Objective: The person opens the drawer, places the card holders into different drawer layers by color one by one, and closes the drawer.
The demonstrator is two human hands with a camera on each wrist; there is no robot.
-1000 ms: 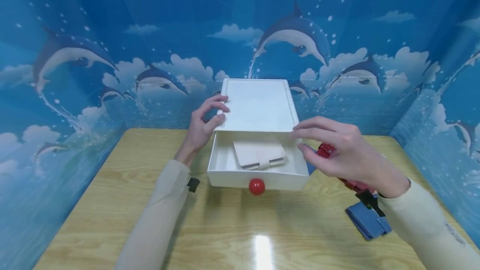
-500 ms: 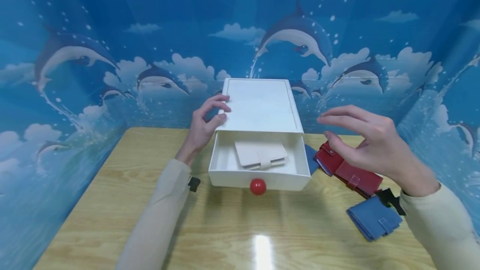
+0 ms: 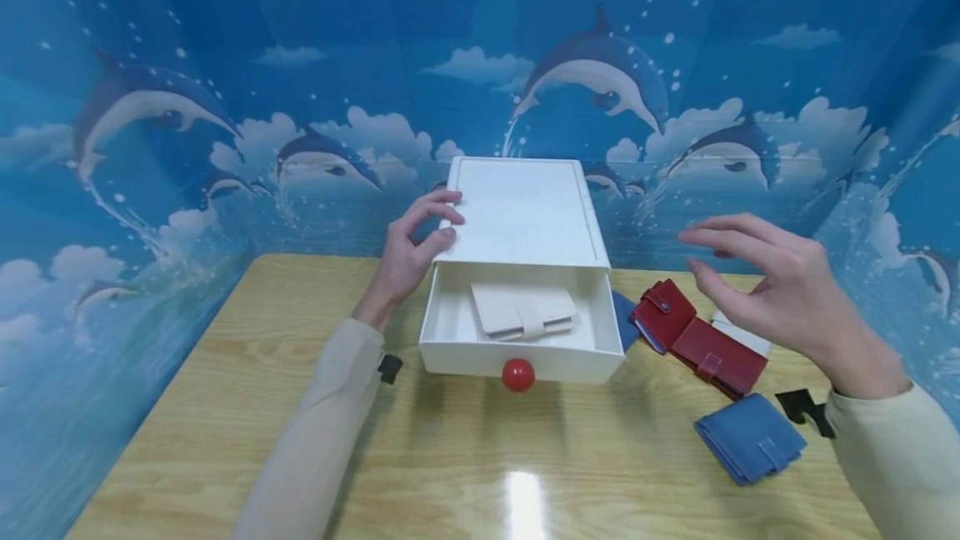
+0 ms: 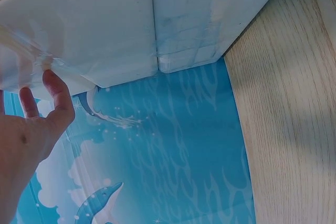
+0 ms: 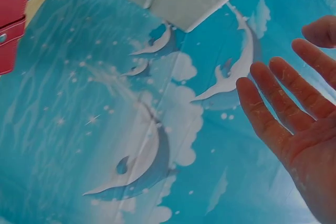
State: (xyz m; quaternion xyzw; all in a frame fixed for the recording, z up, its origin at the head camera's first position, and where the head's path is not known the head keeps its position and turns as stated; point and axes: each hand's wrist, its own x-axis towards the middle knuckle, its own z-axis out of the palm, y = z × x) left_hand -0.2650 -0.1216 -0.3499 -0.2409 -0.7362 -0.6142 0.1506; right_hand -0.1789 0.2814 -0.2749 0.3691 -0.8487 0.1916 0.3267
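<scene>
A white box (image 3: pixel 517 207) with a pulled-out drawer (image 3: pixel 450 357) stands in the middle of the table. Inside the drawer lies a cream wallet (image 3: pixel 521 307) with a strap. My left hand (image 3: pixel 405 252) rests its fingertips on the box's upper left edge; the left wrist view shows those fingers (image 4: pixel 58 93) against the white side. Off to the right, my right hand (image 3: pixel 780 282) hovers with loosely bent fingers and nothing between them. Below and beside it are two red wallets (image 3: pixel 663 307), one with a snap strap, and a blue wallet (image 3: pixel 750 440).
A red ball knob (image 3: pixel 518 375) sits on the drawer's front. Another blue item (image 3: pixel 625 319) is partly hidden by the drawer's right side, and a whitish wallet-like piece (image 3: pixel 742 332) shows behind the red ones. A dolphin-print curtain (image 3: pixel 360 65) surrounds the wooden table (image 3: pixel 300 357).
My right hand has moved from the drawer's right edge out to the right, uncovering the red wallets and the whitish piece. The left hand stays on the box.
</scene>
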